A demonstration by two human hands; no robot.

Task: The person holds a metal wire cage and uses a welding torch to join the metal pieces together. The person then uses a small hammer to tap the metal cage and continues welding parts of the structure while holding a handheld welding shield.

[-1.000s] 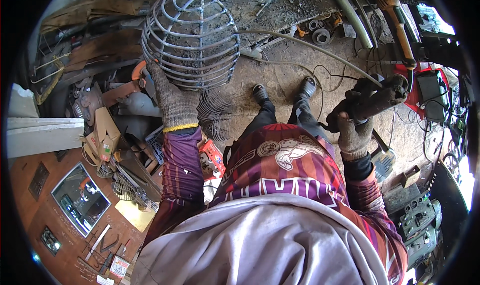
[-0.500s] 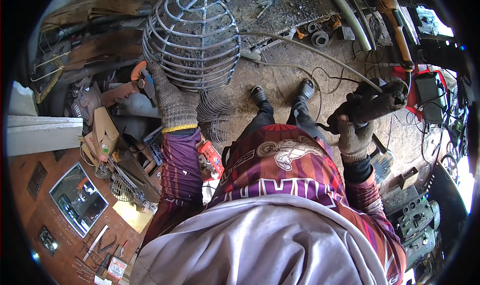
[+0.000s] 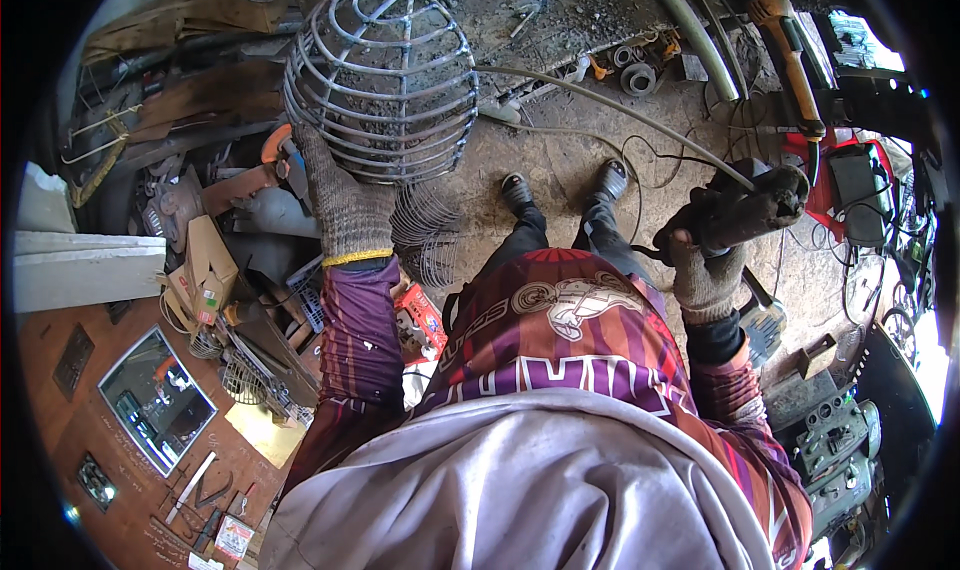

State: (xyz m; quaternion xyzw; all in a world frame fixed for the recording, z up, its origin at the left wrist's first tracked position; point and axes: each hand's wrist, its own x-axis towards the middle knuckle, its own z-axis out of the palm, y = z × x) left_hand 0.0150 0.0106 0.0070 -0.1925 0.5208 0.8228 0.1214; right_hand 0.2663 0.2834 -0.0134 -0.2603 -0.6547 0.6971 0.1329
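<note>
A rounded cage of bent metal rods point(image 3: 403, 97) fills the top left of the view. At its lower left edge, my left hand point(image 3: 352, 205), in a grey-brown knit glove, grips it; the fingertips are partly hidden. My right hand point(image 3: 706, 282), gloved too, is closed round a dark, worn welding electrode holder point(image 3: 745, 213). From that holder a long thin welding rod point(image 3: 620, 100) slants up and left. Its far end appears at the right side of the cage; whether it touches, I cannot tell.
A coil of wire rings point(image 3: 425, 228) lies below the cage. To the left are cardboard point(image 3: 203, 265) and an orange-edged grinder point(image 3: 277, 144). An orange power tool point(image 3: 778, 20) and a red case point(image 3: 823, 185) are at right. Cables cross the concrete floor point(image 3: 570, 190).
The electrode holder and its rod have shifted slightly left and down with my right hand. My left hand and the cage have hardly moved.
</note>
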